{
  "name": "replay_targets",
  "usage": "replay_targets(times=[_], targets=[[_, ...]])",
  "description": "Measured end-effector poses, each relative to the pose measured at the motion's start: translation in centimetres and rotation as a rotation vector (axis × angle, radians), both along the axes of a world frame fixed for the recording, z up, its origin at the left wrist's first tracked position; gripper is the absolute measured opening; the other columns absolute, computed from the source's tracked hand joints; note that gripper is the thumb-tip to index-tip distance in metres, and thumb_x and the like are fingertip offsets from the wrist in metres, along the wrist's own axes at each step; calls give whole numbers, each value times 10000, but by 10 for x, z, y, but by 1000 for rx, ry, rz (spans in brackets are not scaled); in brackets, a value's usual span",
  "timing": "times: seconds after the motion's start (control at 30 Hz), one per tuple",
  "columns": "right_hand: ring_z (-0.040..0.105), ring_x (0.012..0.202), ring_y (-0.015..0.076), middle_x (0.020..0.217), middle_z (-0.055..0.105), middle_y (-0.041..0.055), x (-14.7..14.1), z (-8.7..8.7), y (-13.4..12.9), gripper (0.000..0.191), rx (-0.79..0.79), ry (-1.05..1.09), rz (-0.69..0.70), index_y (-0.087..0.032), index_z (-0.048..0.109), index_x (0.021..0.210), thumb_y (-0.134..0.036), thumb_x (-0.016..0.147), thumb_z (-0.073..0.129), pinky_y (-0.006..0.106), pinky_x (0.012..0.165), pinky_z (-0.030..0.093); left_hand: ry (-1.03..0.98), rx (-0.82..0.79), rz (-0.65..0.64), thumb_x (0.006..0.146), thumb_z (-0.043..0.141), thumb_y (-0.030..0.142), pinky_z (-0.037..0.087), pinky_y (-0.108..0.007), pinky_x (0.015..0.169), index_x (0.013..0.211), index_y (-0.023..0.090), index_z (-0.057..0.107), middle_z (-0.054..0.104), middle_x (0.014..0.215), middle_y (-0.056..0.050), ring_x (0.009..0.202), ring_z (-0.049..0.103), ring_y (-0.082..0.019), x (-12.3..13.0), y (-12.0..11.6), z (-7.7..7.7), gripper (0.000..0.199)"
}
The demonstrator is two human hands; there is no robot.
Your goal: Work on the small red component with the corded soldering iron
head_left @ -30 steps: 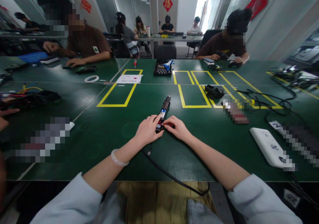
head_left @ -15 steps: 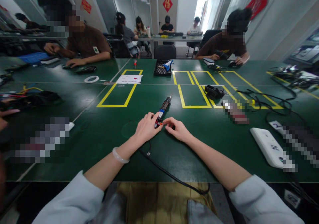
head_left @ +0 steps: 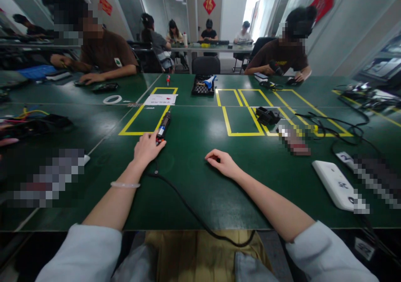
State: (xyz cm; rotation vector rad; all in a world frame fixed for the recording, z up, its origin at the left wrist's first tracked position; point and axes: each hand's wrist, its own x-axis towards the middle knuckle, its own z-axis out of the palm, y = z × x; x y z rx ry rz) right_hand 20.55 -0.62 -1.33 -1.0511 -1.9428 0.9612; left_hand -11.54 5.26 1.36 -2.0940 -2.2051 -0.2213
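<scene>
My left hand [head_left: 148, 149] grips the rear of a slim, corded electric screwdriver [head_left: 164, 125], dark with a blue and silver band and red parts at the back. The tool lies over the right strip of the left yellow-taped rectangle [head_left: 138, 133], its front end pointing away from me. Part of its body is hidden by my fingers. From the rear, a black cord [head_left: 180, 194] runs across the table and over the near edge. My right hand [head_left: 224, 163] rests on the green table to the right, apart from the tool, fingers curled together with nothing visible in them.
A white paper label [head_left: 161, 100] lies at the rectangle's far end. Farther back are a black tray [head_left: 198, 89] and a tape roll [head_left: 112, 100]. To the right are a black part [head_left: 267, 115], cables [head_left: 328, 125] and a white power bank [head_left: 335, 186]. Co-workers sit opposite.
My left hand has carried the screwdriver leftward from the middle, and its cord has followed. My right hand has stayed nearly in place, now apart from the tool.
</scene>
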Motion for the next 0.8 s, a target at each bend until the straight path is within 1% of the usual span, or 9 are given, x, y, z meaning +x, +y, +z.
replay_targets(times=[0.07, 0.17, 0.23, 0.3, 0.4, 0.5, 0.57, 0.7, 0.8], targets=[[564, 709, 124, 845, 661, 23, 0, 0, 0, 127, 1, -3, 4, -172, 660, 921, -223, 877, 552, 245, 675, 442, -8, -19, 111, 891, 376, 612, 446, -445, 852, 1410, 204, 425, 489, 1249, -200, 1125, 495, -375, -26, 5, 2, 662], [562, 709, 123, 847, 663, 25, -1, 1, 0, 128, 4, -10, 7, -167, 661, 917, -219, 880, 551, 242, 675, 439, -24, -35, 229, 899, 356, 623, 425, -457, 870, 1402, 190, 428, 474, 1283, -198, 1129, 489, -381, -60, 8, 5, 667], [557, 704, 121, 844, 662, 24, -1, 0, 0, 128, 5, -13, 7, -165, 661, 916, -220, 882, 551, 239, 674, 437, -28, -36, 302, 905, 357, 612, 405, -482, 893, 1403, 181, 418, 468, 1306, -195, 1142, 480, -386, -77, 7, 7, 662], [555, 699, 118, 841, 661, 24, -1, -1, 0, 132, 4, -9, 15, -162, 660, 917, -225, 886, 548, 237, 669, 433, -37, -24, 388, 897, 385, 605, 386, -508, 912, 1388, 170, 431, 478, 1307, -206, 1158, 469, -391, -86, 5, 7, 657], [567, 720, 123, 856, 666, 31, 0, -2, 0, 135, 7, -1, 31, -160, 658, 916, -230, 890, 546, 239, 678, 433, -57, 51, 458, 874, 456, 586, 367, -508, 930, 1329, 157, 485, 492, 1297, -215, 1165, 459, -380, -90, 2, 7, 626], [578, 737, 128, 872, 673, 36, 0, -3, 0, 137, 9, -1, 33, -160, 658, 914, -235, 892, 546, 244, 689, 438, -68, 156, 460, 832, 562, 522, 381, -462, 923, 1257, 127, 519, 505, 1273, -205, 1133, 477, -342, -87, 1, 6, 582], [577, 727, 127, 867, 673, 35, 0, -3, 0, 138, 7, -3, 31, -160, 659, 913, -237, 893, 546, 244, 687, 439, -75, 173, 456, 818, 593, 486, 400, -436, 899, 1176, 111, 556, 525, 1237, -196, 1097, 499, -325, -86, 1, 5, 520], [576, 725, 126, 869, 674, 35, 0, -3, 0, 143, 7, 1, 39, -159, 659, 916, -242, 894, 544, 246, 688, 441, -55, 179, 444, 878, 517, 410, 420, -434, 864, 1038, 101, 609, 567, 1165, -188, 1046, 533, -325, -88, 3, 3, 360], [572, 717, 126, 866, 674, 36, -1, -3, 0, 149, 2, 0, 41, -159, 660, 917, -249, 895, 544, 247, 683, 439, -46, 266, 419, 911, 452, 334, 432, -441, 860, 1049, 85, 607, 598, 1128, -188, 1042, 549, -328, -83, 3, 4, 324]])
